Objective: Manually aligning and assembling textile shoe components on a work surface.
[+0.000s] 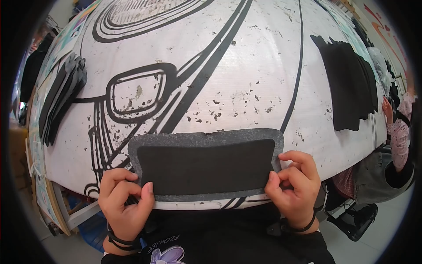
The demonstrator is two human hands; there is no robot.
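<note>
At the table's near edge lies a grey fabric piece (206, 137) with rounded upper corners and a small notch in its top edge. On it rests a smaller black panel (206, 169), so that a grey border shows round it. My left hand (125, 198) pinches the two layers at their left end, thumb on the black panel and fingers partly hidden at the edge. At the right end my right hand (295, 187) pinches them the same way, its index finger by the grey border. Both wrists wear dark bands.
A stack of black cut pieces (349, 83) lies at the table's right. Another stack of dark pieces (63, 97) overlaps at the left. The white table (246, 88) has black line drawings and chipped spots. Another person (398, 132) sits at the right edge, near a black stool (354, 220).
</note>
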